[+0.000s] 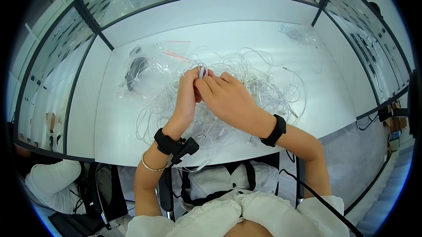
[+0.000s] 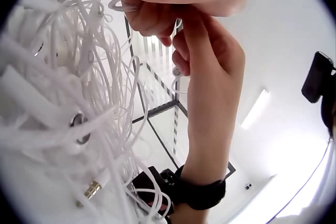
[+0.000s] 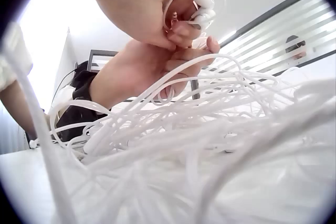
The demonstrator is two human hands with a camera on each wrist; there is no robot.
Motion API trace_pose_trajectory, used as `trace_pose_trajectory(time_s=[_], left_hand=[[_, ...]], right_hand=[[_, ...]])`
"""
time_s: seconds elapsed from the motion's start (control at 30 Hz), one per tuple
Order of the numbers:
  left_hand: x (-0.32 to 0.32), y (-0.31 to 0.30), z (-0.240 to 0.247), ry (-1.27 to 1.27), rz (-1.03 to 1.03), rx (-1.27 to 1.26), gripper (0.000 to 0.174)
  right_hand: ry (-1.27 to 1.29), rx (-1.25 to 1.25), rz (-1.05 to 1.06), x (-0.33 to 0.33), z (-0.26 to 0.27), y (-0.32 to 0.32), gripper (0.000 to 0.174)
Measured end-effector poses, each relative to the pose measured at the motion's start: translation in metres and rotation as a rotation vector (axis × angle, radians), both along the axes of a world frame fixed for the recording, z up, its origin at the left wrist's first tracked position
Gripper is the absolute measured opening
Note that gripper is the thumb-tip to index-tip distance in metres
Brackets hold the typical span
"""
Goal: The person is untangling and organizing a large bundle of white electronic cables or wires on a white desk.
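My left hand (image 1: 188, 88) and right hand (image 1: 228, 96) meet above a tangled heap of white wired earphones (image 1: 263, 87). Between them they grip one pair of earphones, its cable wound into a small bundle (image 1: 201, 71) that shows at the fingertips. From the right wrist view, two white earbuds (image 3: 203, 8) hang beside the curled fingers of my right hand, with a loop of cable around them. My left hand (image 3: 142, 69) sits just below, fingers curled. A loop of white cable (image 2: 122, 4) sticks out by my left hand in the left wrist view. The fingers hide most of the bundle.
Clear plastic bags (image 1: 165, 67) lie at the left of the white table (image 1: 118, 136), by a dark coiled item (image 1: 137, 72). Another clear bag (image 1: 299, 34) is at the back right. Low partitions (image 1: 211, 15) enclose the table. Loose cable (image 1: 204, 164) hangs over the front edge.
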State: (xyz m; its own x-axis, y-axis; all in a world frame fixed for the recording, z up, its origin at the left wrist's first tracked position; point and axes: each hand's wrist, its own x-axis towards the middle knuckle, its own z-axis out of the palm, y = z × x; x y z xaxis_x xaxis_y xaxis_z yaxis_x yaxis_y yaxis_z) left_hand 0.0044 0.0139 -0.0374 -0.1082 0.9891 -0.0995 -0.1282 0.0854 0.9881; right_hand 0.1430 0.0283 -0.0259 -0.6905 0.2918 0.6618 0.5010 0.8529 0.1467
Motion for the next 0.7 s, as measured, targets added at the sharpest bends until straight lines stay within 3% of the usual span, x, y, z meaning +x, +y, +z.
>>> trace_pose_trajectory(time_s=[0.17, 0.2, 0.3, 0.33, 0.47, 0.6, 0.7], left_hand=[[0.007, 0.003, 0.001, -0.036, 0.162, 0.184, 0.028], [0.005, 0.002, -0.004, -0.102, 0.176, 0.230, 0.020], [-0.001, 0.006, -0.007, -0.032, 0.265, 0.240, 0.028], [0.004, 0.005, -0.003, -0.087, 0.365, 0.178, 0.022], [0.004, 0.001, 0.011, -0.153, 0.291, 0.184, 0.017], [-0.007, 0.003, 0.005, -0.293, 0.093, 0.271, 0.017], [-0.008, 0.004, 0.008, -0.340, -0.006, 0.238, 0.018]], right_hand=[[-0.093, -0.016, -0.013, 0.000, 0.002, -0.006, 0.034], [-0.048, -0.045, 0.001, -0.001, 0.002, -0.007, 0.034], [0.088, -0.131, 0.039, -0.004, -0.002, -0.006, 0.035], [0.140, -0.141, 0.042, -0.004, -0.003, -0.003, 0.035], [0.328, -0.706, 0.058, 0.001, 0.008, 0.002, 0.023], [0.544, -1.342, 0.273, 0.011, 0.011, 0.017, 0.022], [0.533, -1.515, 0.334, 0.019, 0.005, 0.038, 0.021]])
